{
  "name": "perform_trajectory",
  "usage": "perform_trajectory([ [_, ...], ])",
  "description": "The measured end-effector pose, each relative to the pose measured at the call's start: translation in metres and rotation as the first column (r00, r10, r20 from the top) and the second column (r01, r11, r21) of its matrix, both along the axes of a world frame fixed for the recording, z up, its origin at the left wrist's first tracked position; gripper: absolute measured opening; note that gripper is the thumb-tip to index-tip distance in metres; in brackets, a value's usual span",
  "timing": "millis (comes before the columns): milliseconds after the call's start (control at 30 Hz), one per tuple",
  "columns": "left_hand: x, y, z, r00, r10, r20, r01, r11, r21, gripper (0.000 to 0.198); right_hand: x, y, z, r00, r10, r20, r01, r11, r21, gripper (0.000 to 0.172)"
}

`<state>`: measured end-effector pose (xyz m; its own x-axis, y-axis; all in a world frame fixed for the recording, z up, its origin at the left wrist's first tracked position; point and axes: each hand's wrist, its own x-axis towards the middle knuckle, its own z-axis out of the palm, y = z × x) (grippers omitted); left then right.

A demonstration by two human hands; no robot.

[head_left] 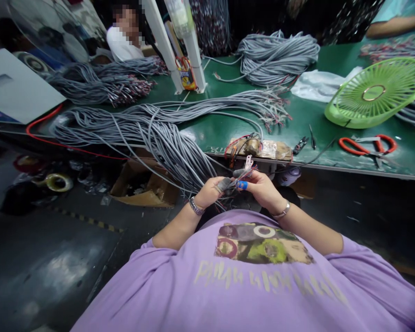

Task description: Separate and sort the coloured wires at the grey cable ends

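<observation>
Close to my body, just below the front edge of the green table [224,129], both my hands meet at a bunch of wire ends. My left hand [212,191], with grey covers on its fingertips, is closed round the grey cables. My right hand [262,188], with blue tape on a finger, pinches the thin wires [248,167] beside it. Long grey cables [179,143] run from the table over its edge to my left hand. Just beyond my hands, a board with a brownish lump [252,145] and wires sits at the table edge.
Red-handled scissors [378,146], small cutters [300,145] and a green fan [373,94] are on the right. A cable coil [278,57] lies at the back. On the left are a white box [20,87], a cardboard box [143,184] below, and a person in white [122,46].
</observation>
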<state>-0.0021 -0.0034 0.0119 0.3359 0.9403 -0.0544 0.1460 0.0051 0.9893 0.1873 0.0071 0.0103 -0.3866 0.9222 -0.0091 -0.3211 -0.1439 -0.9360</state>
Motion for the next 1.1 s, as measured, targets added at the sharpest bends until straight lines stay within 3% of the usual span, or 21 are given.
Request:
perform_trajectory([
  [133, -0.003, 0.000, -0.002, 0.998, -0.037, -0.057, 0.040, 0.998, 0.042, 0.058, 0.002, -0.001, 0.003, 0.997, -0.062, 0.052, 0.057, 0.994, 0.096, 0.034],
  [267, -0.001, -0.001, -0.001, 0.997, -0.075, -0.021, 0.077, 0.991, 0.113, 0.050, 0.009, 0.002, -0.001, 0.981, -0.123, 0.149, 0.087, 0.969, 0.230, 0.033],
  [433, 0.004, -0.005, 0.005, 0.996, -0.028, -0.090, 0.050, 0.966, 0.253, 0.042, 0.017, 0.001, -0.003, 0.888, -0.229, 0.398, 0.044, 0.905, 0.423, 0.026],
  [567, 0.000, -0.005, 0.001, 0.997, -0.028, 0.065, 0.019, 0.991, 0.135, 0.048, 0.018, -0.002, 0.005, 0.806, -0.271, 0.526, -0.032, 0.867, 0.497, 0.018],
  [667, -0.004, -0.004, -0.004, 0.982, 0.012, 0.189, -0.019, 0.999, 0.038, 0.049, 0.014, -0.001, 0.010, 0.762, -0.341, 0.551, -0.005, 0.848, 0.531, 0.018],
  [867, -0.002, -0.001, -0.005, 0.962, -0.011, 0.273, 0.003, 0.999, 0.032, 0.047, 0.008, 0.000, 0.005, 0.977, -0.105, 0.187, 0.055, 0.966, 0.252, 0.024],
  [1000, 0.000, -0.001, -0.006, 0.970, 0.024, 0.241, -0.045, 0.996, 0.081, 0.043, 0.014, 0.001, 0.001, 0.998, 0.060, 0.032, -0.062, 0.997, 0.038, 0.029],
  [1100, 0.002, -0.001, -0.006, 0.983, 0.053, 0.178, -0.073, 0.992, 0.107, 0.041, 0.021, 0.002, 0.000, 0.992, 0.119, -0.029, -0.119, 0.993, -0.016, 0.039],
])
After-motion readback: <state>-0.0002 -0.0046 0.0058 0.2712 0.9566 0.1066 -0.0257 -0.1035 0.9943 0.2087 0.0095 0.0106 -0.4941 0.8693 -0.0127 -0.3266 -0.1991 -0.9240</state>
